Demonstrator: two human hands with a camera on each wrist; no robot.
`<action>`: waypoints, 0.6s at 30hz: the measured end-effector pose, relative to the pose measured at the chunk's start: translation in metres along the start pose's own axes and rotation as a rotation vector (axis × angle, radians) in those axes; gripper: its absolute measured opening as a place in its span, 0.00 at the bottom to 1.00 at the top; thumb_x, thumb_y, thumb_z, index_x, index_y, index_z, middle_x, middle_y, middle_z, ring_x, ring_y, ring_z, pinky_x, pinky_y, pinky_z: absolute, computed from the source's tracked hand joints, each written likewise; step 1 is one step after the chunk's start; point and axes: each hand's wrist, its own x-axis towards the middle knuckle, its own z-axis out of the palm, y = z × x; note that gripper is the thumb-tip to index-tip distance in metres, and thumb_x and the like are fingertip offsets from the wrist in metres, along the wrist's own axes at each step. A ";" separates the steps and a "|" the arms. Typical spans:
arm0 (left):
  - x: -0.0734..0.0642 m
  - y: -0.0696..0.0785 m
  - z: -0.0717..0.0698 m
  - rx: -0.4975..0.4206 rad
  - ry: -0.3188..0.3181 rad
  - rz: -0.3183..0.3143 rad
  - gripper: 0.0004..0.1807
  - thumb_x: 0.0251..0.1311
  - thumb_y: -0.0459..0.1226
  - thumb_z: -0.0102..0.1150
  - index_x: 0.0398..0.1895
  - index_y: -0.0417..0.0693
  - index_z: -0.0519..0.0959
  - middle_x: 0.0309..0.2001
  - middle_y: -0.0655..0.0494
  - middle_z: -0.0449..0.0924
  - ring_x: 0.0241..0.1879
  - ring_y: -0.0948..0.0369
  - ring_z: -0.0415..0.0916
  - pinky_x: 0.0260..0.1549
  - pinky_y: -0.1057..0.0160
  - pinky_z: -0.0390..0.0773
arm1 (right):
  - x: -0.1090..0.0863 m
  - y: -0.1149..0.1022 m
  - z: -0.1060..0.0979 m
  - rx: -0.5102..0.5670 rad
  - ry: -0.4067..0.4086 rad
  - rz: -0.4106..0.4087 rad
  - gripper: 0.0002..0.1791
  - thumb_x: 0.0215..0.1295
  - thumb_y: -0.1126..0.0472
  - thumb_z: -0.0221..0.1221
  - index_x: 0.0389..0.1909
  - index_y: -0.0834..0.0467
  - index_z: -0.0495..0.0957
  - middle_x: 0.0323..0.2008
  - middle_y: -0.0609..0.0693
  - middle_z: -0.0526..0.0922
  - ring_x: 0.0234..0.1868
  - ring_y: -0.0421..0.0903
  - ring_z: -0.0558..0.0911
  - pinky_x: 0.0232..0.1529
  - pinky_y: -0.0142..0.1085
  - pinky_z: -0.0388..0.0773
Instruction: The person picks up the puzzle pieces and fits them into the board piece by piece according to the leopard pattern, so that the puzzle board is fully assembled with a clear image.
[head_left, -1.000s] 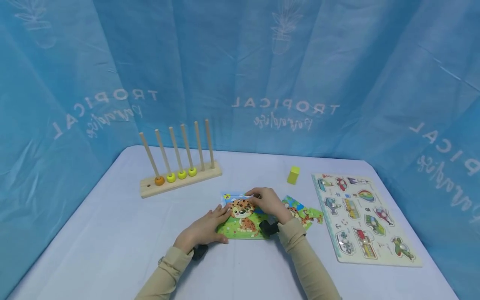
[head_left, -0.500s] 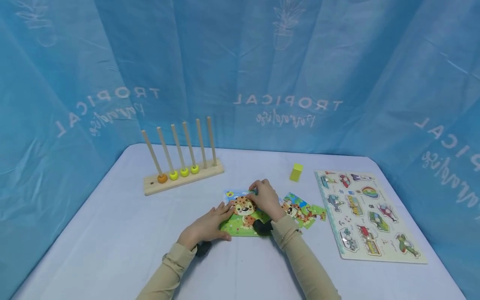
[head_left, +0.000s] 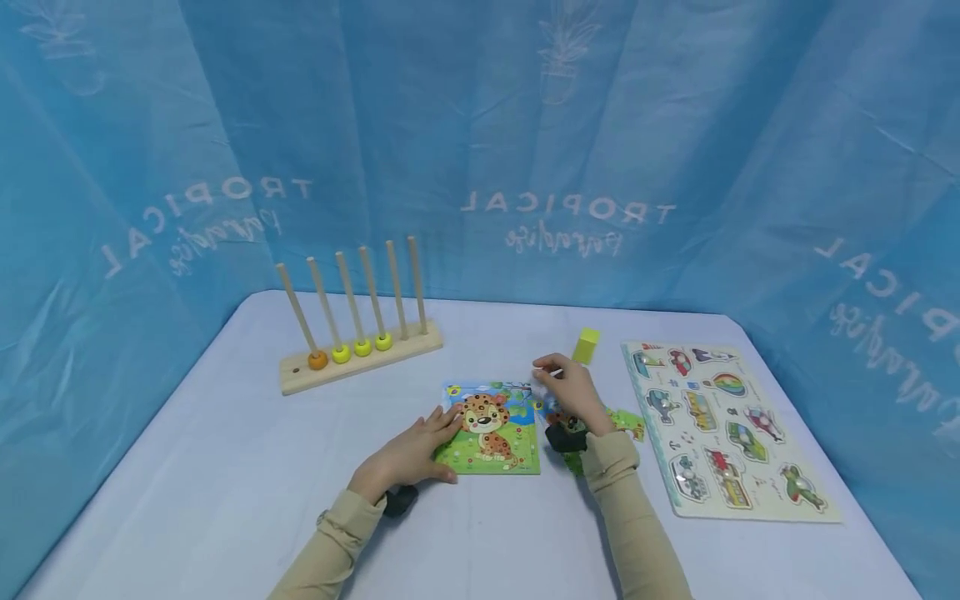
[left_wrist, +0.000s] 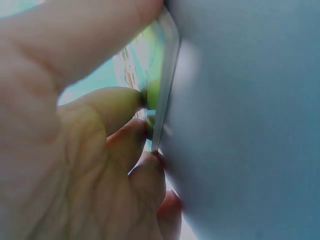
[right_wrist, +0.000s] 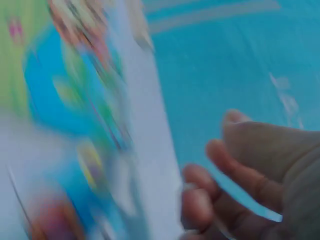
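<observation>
A leopard jigsaw puzzle (head_left: pixel 487 425) lies flat in its board at the middle of the table, its picture fully covering the visible part. My left hand (head_left: pixel 412 450) rests at its left side with fingers stretched onto it; in the left wrist view the fingertips (left_wrist: pixel 142 100) touch the board edge. My right hand (head_left: pixel 573 392) hovers to the right of the board, fingers loosely bent, nothing between thumb and fingers in the right wrist view. Beneath and beside it lie loose leopard pieces (head_left: pixel 626 423), partly hidden by the hand and wrist camera.
A wooden peg stand (head_left: pixel 363 358) with several upright rods and a few beads stands at back left. A yellow block (head_left: pixel 586 346) sits behind the right hand. A vehicle knob puzzle board (head_left: pixel 761 496) lies at right. A blue curtain (head_left: pixel 480 150) hangs behind the table.
My right hand has let go of a small piece at the puzzle's upper right and moved right, uncovering a tree branch there. The left hand stays on the board.
</observation>
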 end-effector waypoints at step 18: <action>0.002 -0.006 0.003 -0.014 0.017 0.011 0.47 0.57 0.49 0.66 0.75 0.43 0.55 0.78 0.46 0.44 0.77 0.44 0.39 0.75 0.42 0.43 | -0.016 0.013 -0.037 -0.235 -0.075 0.250 0.24 0.58 0.62 0.67 0.57 0.61 0.76 0.53 0.64 0.79 0.43 0.54 0.78 0.41 0.43 0.78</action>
